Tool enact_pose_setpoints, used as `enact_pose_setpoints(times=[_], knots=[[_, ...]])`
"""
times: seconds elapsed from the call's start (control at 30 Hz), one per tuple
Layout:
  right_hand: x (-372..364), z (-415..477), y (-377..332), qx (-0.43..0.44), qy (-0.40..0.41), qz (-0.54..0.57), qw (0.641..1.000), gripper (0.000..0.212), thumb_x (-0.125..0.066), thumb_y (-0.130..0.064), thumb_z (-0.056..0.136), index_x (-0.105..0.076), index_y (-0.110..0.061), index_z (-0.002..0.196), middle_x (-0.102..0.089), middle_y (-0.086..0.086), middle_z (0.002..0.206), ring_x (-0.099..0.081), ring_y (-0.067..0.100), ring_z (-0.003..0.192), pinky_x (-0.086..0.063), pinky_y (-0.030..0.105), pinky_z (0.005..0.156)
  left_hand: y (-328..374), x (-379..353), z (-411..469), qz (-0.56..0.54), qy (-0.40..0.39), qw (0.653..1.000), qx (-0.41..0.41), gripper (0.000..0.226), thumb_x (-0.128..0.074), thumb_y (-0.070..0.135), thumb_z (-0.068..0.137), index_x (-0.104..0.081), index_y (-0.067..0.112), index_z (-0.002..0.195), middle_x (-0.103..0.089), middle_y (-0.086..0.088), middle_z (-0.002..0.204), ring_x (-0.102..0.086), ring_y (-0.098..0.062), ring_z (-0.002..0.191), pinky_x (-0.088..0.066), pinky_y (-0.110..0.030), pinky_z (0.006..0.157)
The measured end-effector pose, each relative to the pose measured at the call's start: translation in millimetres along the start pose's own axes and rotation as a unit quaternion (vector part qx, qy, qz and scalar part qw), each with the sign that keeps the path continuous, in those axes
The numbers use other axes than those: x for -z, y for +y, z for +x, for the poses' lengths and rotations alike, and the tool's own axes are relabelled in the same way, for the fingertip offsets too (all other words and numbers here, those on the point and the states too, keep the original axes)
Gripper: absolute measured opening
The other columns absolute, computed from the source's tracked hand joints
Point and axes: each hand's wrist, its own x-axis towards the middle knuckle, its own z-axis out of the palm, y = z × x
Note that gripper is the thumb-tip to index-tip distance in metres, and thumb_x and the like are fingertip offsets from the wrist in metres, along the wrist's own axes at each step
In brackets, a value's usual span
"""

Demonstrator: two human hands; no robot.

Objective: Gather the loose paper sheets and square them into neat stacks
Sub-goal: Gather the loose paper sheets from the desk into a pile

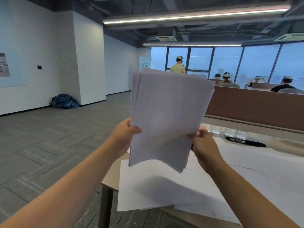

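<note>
Paper sheaf (169, 116) is held upright in the air above the near-left end of the surface (111, 175), tilted a little to the right, its plain face toward the camera. It is not squared: edges fan out along the upper left side and stick out unevenly at the bottom right corner. The left hand (125, 137) pinches the sheaf's left edge low down, thumb on the front and fingers hidden behind. The right hand (204, 145) grips the right edge at about the same height, thumb across the front, fingers curled round behind the paper. The sheaf's lower edge hangs clear of the surface.

Below it, loose sheets (156, 191) lie spread over the surface, overlapping at odd angles, some overhanging the near-left corner. Others cover the surface to the right. Past the right hand a row of small clear glasses (230, 132) stands near the far edge, beside a dark flat item (251, 143) whose kind I cannot tell. A brown partition (255, 109) rises behind the surface. To the left is grey carpeted floor (49, 137) with a blue bundle (65, 101) against the white wall. Several people (177, 68) are by the windows far behind.
</note>
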Motion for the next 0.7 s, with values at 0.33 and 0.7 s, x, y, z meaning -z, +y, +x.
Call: enact_pose_setpoints(times=[0.33,0.7], knots=[[-2.3,-9.2,46.7,-0.069,-0.039,-0.067,0.995,0.020,-0.061,-0.006,0.085,-0.072,-0.021,0.093,-0.077,-0.004,0.091,-0.072,0.018,0.090,-0.059,0.039,0.083,-63.4,-4.1,6.0,0.043,0.065,0.995,0.059,0.020,-0.075,0.017,0.080,-0.075,0.015,0.101,-0.078,-0.005,0.097,-0.073,-0.026,0.092,-0.056,-0.046,0.089],[-9.2,0.9,42.5,-0.114,-0.012,-0.070,0.991,0.015,-0.053,-0.022,0.096,-0.065,-0.019,0.105,-0.071,0.003,0.103,-0.066,0.025,0.096,-0.055,0.047,0.091,-58.8,1.8,-5.5,0.191,0.048,0.980,0.021,0.019,-0.062,0.018,0.094,-0.069,0.026,0.109,-0.076,0.002,0.101,-0.073,-0.020,0.093,-0.057,-0.043,0.084]])
